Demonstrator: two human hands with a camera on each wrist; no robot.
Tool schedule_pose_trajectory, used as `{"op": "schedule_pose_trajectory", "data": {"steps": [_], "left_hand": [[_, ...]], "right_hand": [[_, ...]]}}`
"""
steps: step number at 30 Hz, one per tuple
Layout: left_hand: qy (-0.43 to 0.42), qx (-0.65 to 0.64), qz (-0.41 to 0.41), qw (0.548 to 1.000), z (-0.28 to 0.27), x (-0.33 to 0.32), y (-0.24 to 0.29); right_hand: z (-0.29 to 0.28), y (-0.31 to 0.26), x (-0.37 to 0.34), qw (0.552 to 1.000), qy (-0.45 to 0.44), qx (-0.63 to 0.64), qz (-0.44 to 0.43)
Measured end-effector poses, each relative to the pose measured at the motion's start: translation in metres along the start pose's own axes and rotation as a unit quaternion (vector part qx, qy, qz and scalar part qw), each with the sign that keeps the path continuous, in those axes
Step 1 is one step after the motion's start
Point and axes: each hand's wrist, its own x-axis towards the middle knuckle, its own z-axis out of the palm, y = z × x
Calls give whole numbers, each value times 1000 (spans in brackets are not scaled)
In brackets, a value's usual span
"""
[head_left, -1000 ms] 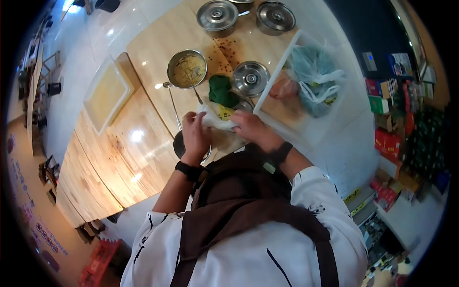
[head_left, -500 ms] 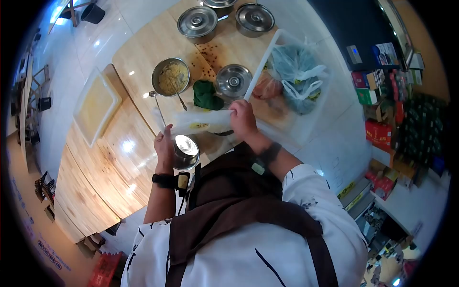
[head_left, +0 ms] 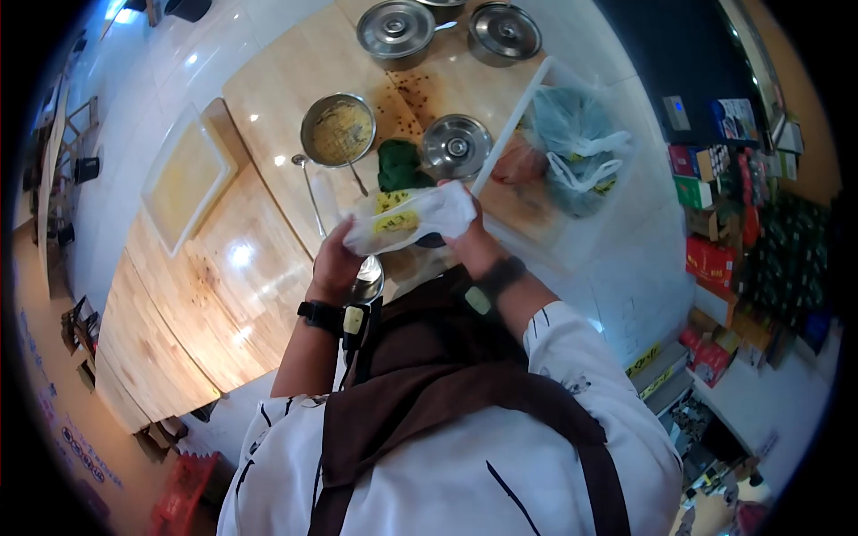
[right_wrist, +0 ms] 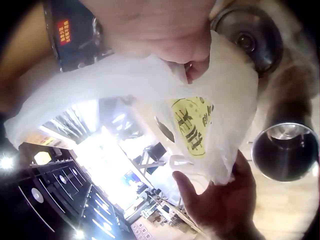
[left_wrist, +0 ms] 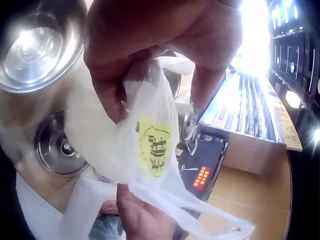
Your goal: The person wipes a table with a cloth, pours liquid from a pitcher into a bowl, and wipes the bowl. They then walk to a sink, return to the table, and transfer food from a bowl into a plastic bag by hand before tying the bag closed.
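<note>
A white plastic bag [head_left: 420,221] with a yellow printed patch is stretched between both hands above the table's near edge. My left hand [head_left: 334,266] grips the bag's left end; in the left wrist view the film [left_wrist: 142,85] gathers between its thumb and fingers. My right hand [head_left: 474,239] holds the other end, its fingertips curled into the film in the right wrist view. Just below the bag stands a steel pot [head_left: 367,284], partly covered by the left hand. Beyond the bag lies a dark green bundle [head_left: 399,165], next to a steel lid [head_left: 457,146].
A steel pot of yellowish food [head_left: 338,130] with a spoon stands further back. A long-handled ladle [head_left: 309,192] lies left of it. Lidded pots [head_left: 396,34] stand at the far edge. To the right, a clear tub [head_left: 511,125] holds bagged goods; a yellowish tray [head_left: 189,179] lies left.
The hands first bunched the bag close together, then spread apart with it pulled long. Now they are nearer each other again, and the bag is wider with its yellow print facing up.
</note>
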Motion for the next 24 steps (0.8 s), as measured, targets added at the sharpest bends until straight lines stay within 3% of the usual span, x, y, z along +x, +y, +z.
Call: {"op": "schedule_pose_trajectory", "data": {"steps": [2, 3, 4, 5, 9, 11, 12, 13, 14, 15, 16, 18, 19, 20, 21, 22, 23, 24], "left_hand": [[53, 181, 20, 982, 4, -3, 3], [92, 256, 3, 962, -1, -1, 4], [97, 252, 7, 963, -7, 3, 5], [125, 300, 2, 946, -11, 8, 5], [199, 347, 22, 916, -22, 28, 0], [213, 362, 46, 906, -23, 30, -1], [200, 388, 41, 899, -17, 27, 3], [186, 415, 35, 890, -12, 24, 7], [171, 442, 28, 880, -10, 21, 10], [73, 577, 155, 799, -20, 17, 2], [74, 574, 156, 800, -35, 22, -1], [28, 782, 275, 559, -62, 39, -8], [27, 629, 219, 745, -64, 47, -11], [29, 627, 218, 748, -66, 53, -13], [65, 424, 94, 899, -53, 52, -9], [96, 187, -36, 977, -45, 51, -6], [96, 186, -37, 977, -37, 48, -3], [108, 279, -37, 954, -33, 45, -1]], "right_hand": [[7, 5, 5, 999, -45, 19, -8], [16, 4, 6, 1000, -7, -13, -17], [24, 3, 9, 998, 30, -47, -27], [24, 3, 24, 991, 72, -112, 18], [23, 2, 31, 996, 22, -57, 72], [31, 0, 17, 961, -5, -276, 19], [34, 2, 10, 959, -7, -282, 24], [35, 5, 2, 837, -32, -537, -99], [37, 7, -7, 636, -56, -739, -213], [53, 4, -23, 581, -51, -789, -195], [51, 7, -24, 578, -53, -790, -195], [45, 12, -18, 453, -53, -876, -159], [40, 15, -13, 449, -54, -878, -158], [34, 18, -8, 421, -44, -887, -183], [26, 23, -4, 393, -34, -895, -208], [18, 27, 2, 392, -34, -896, -205], [10, 30, 8, 417, 4, -880, -225], [2, 34, 16, 441, 42, -862, -245]]}}
